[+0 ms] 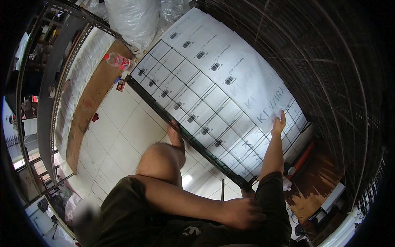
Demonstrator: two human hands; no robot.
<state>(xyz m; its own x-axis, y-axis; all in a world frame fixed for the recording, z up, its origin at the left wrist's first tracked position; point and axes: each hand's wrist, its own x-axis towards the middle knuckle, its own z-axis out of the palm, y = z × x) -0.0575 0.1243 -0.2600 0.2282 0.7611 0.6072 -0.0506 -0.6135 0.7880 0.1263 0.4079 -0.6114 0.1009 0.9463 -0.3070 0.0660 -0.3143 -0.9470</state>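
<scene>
A large block of white cartons (197, 88) sits in front of me, with dark lines in a grid across its near side. Over its top lies a pale sheet (255, 103) bearing printed labels and handwriting. On that sheet's near right part, my right hand (279, 122) rests with its fingers apart, seemingly holding nothing. My left forearm crosses my lap. My left hand (242, 214) is curled closed by my right thigh; its palm is hidden, so I cannot make out anything in it. A dark metal bar (193, 146) runs along the block's near lower edge.
A clear plastic bottle with a red cap (119, 61) stands on the left by a brown board (92, 78). Stuffed white sacks (133, 20) stand behind. Dark wire racks (317, 61) rise along the right. Metal shelving (53, 103) lines the left of the tiled floor (111, 127).
</scene>
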